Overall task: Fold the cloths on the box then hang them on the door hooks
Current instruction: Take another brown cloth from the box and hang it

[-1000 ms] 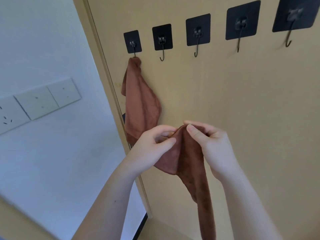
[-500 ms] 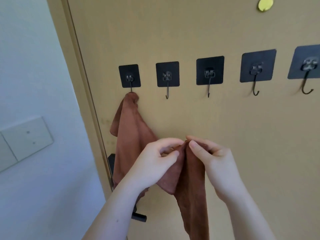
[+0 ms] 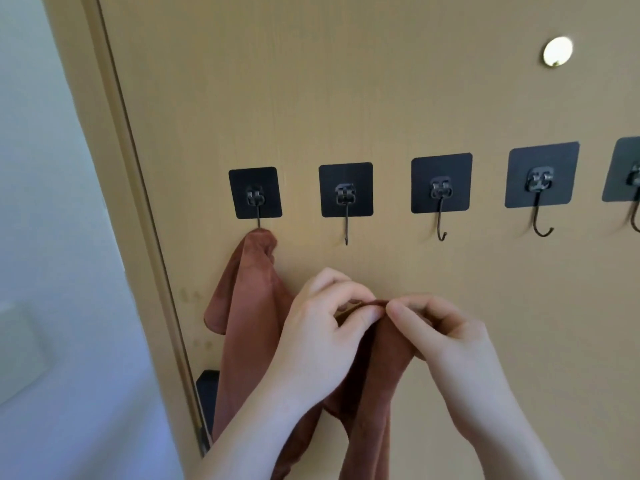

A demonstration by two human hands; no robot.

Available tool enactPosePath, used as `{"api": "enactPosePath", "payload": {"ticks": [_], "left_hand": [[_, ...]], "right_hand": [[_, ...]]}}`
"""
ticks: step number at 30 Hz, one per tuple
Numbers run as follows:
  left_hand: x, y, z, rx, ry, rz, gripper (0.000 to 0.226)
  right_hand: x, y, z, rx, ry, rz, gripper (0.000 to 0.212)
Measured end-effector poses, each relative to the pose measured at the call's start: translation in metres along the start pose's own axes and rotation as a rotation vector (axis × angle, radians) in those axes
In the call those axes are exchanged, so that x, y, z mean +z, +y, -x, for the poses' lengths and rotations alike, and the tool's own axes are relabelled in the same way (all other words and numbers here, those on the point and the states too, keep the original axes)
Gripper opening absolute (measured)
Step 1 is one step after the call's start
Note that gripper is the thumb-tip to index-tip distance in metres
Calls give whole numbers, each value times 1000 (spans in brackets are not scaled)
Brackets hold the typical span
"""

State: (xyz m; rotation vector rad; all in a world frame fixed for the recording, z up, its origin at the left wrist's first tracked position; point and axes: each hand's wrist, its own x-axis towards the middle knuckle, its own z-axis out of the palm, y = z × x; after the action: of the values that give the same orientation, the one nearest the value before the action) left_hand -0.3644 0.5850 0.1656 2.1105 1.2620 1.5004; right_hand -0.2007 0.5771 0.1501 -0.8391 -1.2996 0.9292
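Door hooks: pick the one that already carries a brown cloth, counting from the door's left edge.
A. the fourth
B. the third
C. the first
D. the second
C. The hung brown cloth drapes from the first hook, nearest the door's left edge, while the second hook, third hook and fourth hook are bare; both hands pinch a second cloth below them.

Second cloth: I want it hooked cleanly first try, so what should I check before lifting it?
1. Left hand pinches the cloth: ok.
2. Right hand pinches it too: ok.
3. Second hook is free: ok.
4. First cloth hangs on the first hook: ok.
5. Cloth top reaches the second hook: not ok, it is below.
6. Hanging loop in the cloth: cannot tell.
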Motion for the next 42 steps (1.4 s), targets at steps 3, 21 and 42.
{"api": "enactPosePath", "payload": {"ticks": [3,21,42], "left_hand": [[0,2,-9,96,79,36,8],[-19,-4,-46,14,350,107,9],[-20,-21,-69,313,311,-721,8]], "right_hand": [[-7,-2,-12,-24,-106,33,24],[16,-13,-59,-271,92,-27,36],[54,-7,-91,-511,425,450,19]]}}
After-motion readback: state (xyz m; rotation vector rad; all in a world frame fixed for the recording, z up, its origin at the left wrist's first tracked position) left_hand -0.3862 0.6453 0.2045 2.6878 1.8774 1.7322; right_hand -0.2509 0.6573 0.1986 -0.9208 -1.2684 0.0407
